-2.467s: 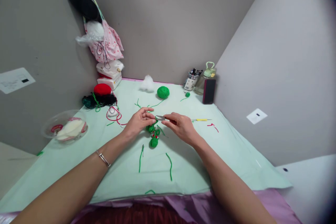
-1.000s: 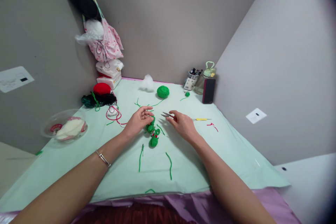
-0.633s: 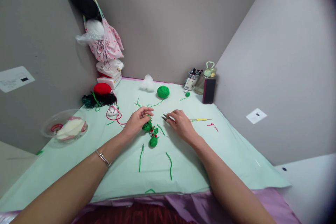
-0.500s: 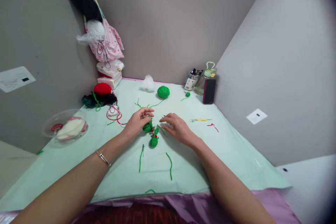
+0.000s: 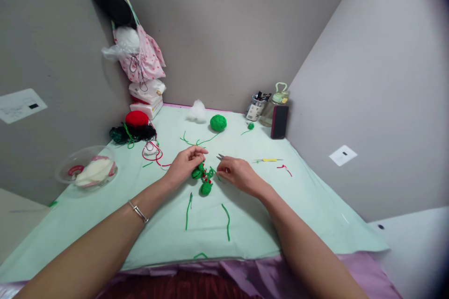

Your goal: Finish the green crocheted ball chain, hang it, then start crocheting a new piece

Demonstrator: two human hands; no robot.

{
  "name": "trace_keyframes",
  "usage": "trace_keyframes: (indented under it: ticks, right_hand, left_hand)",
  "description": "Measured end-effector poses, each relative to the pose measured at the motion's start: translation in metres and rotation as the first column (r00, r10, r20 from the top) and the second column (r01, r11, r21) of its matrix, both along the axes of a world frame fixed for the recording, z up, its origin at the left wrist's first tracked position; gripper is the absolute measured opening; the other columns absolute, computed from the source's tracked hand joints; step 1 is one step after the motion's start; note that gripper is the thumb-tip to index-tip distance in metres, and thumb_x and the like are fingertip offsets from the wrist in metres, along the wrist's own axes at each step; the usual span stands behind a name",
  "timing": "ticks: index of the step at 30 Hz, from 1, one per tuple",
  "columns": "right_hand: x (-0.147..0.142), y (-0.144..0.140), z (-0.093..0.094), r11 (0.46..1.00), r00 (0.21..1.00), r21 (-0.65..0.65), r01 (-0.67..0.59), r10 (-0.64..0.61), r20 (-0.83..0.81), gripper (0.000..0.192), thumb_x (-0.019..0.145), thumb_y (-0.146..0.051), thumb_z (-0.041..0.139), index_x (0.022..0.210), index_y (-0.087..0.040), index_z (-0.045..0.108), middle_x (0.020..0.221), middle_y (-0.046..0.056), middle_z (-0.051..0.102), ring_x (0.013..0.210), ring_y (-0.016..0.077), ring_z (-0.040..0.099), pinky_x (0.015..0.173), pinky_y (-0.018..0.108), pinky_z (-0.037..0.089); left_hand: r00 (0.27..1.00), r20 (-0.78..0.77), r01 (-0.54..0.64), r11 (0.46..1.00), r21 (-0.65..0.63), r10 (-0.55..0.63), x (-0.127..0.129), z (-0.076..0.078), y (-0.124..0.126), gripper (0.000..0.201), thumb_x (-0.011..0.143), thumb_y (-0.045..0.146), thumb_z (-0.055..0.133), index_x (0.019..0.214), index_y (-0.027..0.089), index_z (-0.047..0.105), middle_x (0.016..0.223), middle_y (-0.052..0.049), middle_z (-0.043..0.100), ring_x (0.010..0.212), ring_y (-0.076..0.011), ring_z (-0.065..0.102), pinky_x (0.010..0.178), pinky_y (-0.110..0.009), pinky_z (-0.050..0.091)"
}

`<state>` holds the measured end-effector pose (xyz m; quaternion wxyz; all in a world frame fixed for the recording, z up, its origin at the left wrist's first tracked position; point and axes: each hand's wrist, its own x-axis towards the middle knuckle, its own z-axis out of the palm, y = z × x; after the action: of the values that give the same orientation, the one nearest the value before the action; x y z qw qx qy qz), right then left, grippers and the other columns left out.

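Note:
My left hand [image 5: 185, 162] is closed on a green-and-red crocheted piece [image 5: 206, 188], with rounded green ends hanging below its fingers. The fingers hide the upper part of it. To the right, my right hand [image 5: 235, 172] is closed around small scissors; the grey pointed blades [image 5: 220, 157] stick out past the fingers, the handles hidden in the palm. Its fingertips are at a short green yarn tail beside the crocheted piece; whether they pinch it is unclear. Nearer to me lie a needle threaded with green yarn [image 5: 189, 211] and a loose green strand [image 5: 228, 222].
Behind the hands are a green yarn ball [image 5: 218, 123] and white stuffing [image 5: 197, 111]. A yellow-handled crochet hook [image 5: 270, 160] lies right, before a phone [image 5: 279, 122], bottle and pen can [image 5: 256, 108]. Left stand a clear plastic bowl [image 5: 63, 175] and red yarn [image 5: 136, 118].
My right hand has moved slightly down and right, its fingers curling in, and the scissor blades now show more. The crocheted piece has shifted a little within my left hand.

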<state>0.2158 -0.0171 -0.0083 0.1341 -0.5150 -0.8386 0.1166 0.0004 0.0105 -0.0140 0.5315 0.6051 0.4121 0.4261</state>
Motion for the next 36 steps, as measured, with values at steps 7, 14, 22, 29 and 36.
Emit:
trace_keyframes:
  ticks: [7,14,22,29,36]
  right_hand:
    - [-0.01,-0.009,0.0,0.999,0.992,-0.042,-0.004,0.01,0.122,0.021,0.09,-0.01,0.054,0.075,-0.015,0.069,0.086,0.009,0.07,0.075,0.0185,0.062,0.062,0.03,0.028]
    - [-0.01,-0.01,0.003,0.996,0.998,-0.081,0.044,-0.048,-0.049,0.012,0.076,-0.006,0.058,0.069,-0.016,0.062,0.081,0.009,0.07,0.074,0.0197,0.061,0.065,0.031,0.033]
    - [-0.002,0.0,0.009,0.955,0.798,-0.295,0.006,-0.183,-0.575,0.009,0.082,-0.025,0.052,0.082,-0.019,0.058,0.079,0.003,0.073,0.055,0.0112,0.059,0.053,0.024,0.044]
    - [-0.009,0.0,0.011,0.938,0.539,-0.341,-0.069,-0.252,-0.804,0.018,0.076,-0.031,0.07,0.087,-0.02,0.06,0.076,0.0,0.071,0.064,0.013,0.067,0.063,0.027,0.054]
    - [-0.011,-0.003,0.013,0.913,0.377,-0.387,-0.128,-0.317,-0.871,0.019,0.074,-0.032,0.079,0.082,-0.019,0.068,0.082,0.003,0.075,0.074,0.0148,0.068,0.072,0.03,0.055]
  left_hand:
    - [0.993,-0.108,0.048,0.998,0.05,-0.042,0.001,-0.003,0.001,0.024,0.083,0.04,0.063,0.089,0.018,0.07,0.067,0.001,0.059,0.064,-0.0163,0.057,0.063,-0.029,0.043]
    - [0.979,-0.204,0.061,0.988,0.139,-0.031,0.005,-0.009,-0.006,0.018,0.081,0.037,0.065,0.086,0.021,0.072,0.069,0.0,0.06,0.06,-0.0155,0.049,0.057,-0.029,0.037]
    - [0.979,-0.2,0.062,0.981,0.186,-0.024,0.007,-0.007,-0.01,0.021,0.084,0.034,0.064,0.1,0.023,0.071,0.078,0.0,0.062,0.071,-0.017,0.054,0.068,-0.03,0.043]
    - [0.979,-0.148,0.156,0.98,0.121,-0.138,0.008,-0.004,-0.013,0.022,0.085,0.04,0.068,0.096,0.022,0.073,0.086,-0.005,0.072,0.072,-0.0179,0.059,0.068,-0.031,0.046]
    - [0.979,-0.071,0.194,0.979,0.061,-0.19,0.01,-0.001,-0.016,0.024,0.082,0.043,0.071,0.075,0.02,0.069,0.072,-0.004,0.068,0.067,-0.0175,0.058,0.064,-0.03,0.046]
